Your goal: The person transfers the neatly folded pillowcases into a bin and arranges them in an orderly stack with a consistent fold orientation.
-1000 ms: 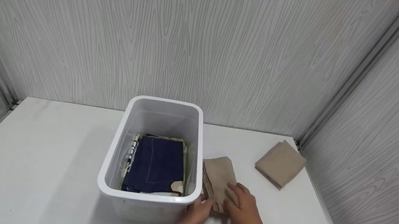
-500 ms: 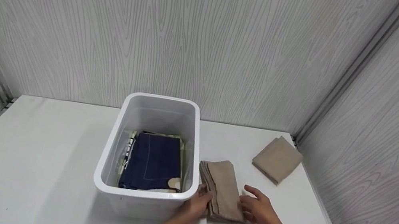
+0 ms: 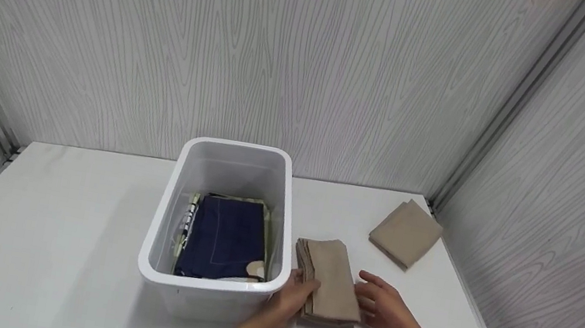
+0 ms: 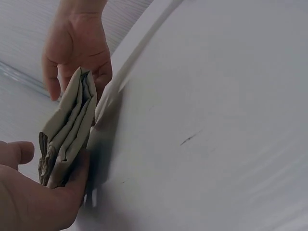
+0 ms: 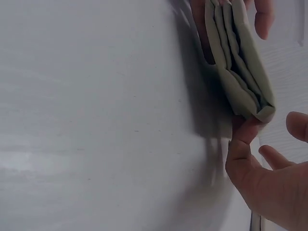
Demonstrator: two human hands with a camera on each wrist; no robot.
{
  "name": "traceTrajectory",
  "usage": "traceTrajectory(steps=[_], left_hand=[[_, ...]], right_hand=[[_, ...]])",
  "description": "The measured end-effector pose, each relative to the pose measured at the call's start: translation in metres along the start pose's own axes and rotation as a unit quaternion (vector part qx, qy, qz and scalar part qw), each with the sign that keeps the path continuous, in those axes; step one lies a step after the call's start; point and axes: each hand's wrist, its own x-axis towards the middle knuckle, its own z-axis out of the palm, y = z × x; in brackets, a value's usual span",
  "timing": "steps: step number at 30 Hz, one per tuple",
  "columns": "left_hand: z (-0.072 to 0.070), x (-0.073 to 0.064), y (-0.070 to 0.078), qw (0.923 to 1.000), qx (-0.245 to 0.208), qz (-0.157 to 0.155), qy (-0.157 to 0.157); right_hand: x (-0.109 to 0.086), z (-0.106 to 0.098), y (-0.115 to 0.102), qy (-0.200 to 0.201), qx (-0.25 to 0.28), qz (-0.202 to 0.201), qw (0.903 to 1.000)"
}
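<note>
A folded beige cloth [image 3: 335, 281], stacked in several layers, lies right of the white bin. My left hand [image 3: 288, 300] holds its left edge, thumb over the top and fingers beneath. In the left wrist view, the layered edge of the cloth [image 4: 72, 125] rests on the left fingers. My right hand [image 3: 384, 310] is at the cloth's right edge with its fingers loosely bent. In the right wrist view, fingertips of the right hand [image 5: 269, 187] touch the lower side of the fold, and its thumb stands apart from the cloth.
The white plastic bin [image 3: 212, 287] holds a folded navy cloth [image 3: 227, 236] with other patterned cloths around it. A second folded beige cloth [image 3: 407, 233] lies at the back right of the white table [image 3: 47, 242]. Grey wood-grain panels [image 3: 252, 50] enclose the back and sides.
My right hand has moved from the top of the cloth to its right side. The cloth has shifted slightly right and nearer, and my left hand has taken hold of its left edge.
</note>
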Motion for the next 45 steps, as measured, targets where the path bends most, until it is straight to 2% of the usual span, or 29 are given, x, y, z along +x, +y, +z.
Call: traceTrajectory(steps=[1, 5, 12, 14, 22, 29, 39, 44, 45], left_hand=[[0.000, 0.000, 0.000, 0.9999, -0.010, 0.002, -0.008], [-0.002, -0.001, -0.001, 0.9999, 0.000, 0.012, -0.008], [-0.004, -0.005, -0.001, 0.9938, 0.071, 0.086, 0.001], [-0.005, -0.006, 0.000, 0.9919, 0.082, 0.097, 0.004], [-0.003, -0.004, 0.005, 0.9865, 0.096, 0.128, 0.035], [-0.002, 0.000, 0.006, 0.9889, 0.098, 0.106, 0.035], [0.001, 0.006, 0.007, 0.9930, 0.069, 0.095, 0.007], [0.004, 0.008, 0.011, 0.9969, 0.042, 0.066, -0.001], [0.004, 0.009, 0.011, 0.9984, 0.026, 0.050, -0.008]], right_hand=[[0.001, -0.001, 0.001, -0.001, 0.003, 0.001, 1.0000], [0.000, -0.003, 0.004, -0.012, 0.017, 0.003, 0.9998], [0.000, -0.004, 0.005, -0.035, 0.040, -0.012, 0.9985], [0.000, -0.004, 0.005, -0.037, 0.043, -0.016, 0.9983], [-0.003, -0.004, 0.002, -0.050, 0.033, -0.021, 0.9980], [-0.004, -0.005, -0.001, -0.043, 0.008, -0.019, 0.9989], [0.001, -0.011, -0.004, -0.083, -0.023, -0.020, 0.9961], [0.001, -0.012, -0.004, -0.087, -0.032, -0.026, 0.9953], [0.000, -0.013, -0.005, -0.089, -0.036, -0.028, 0.9950]])
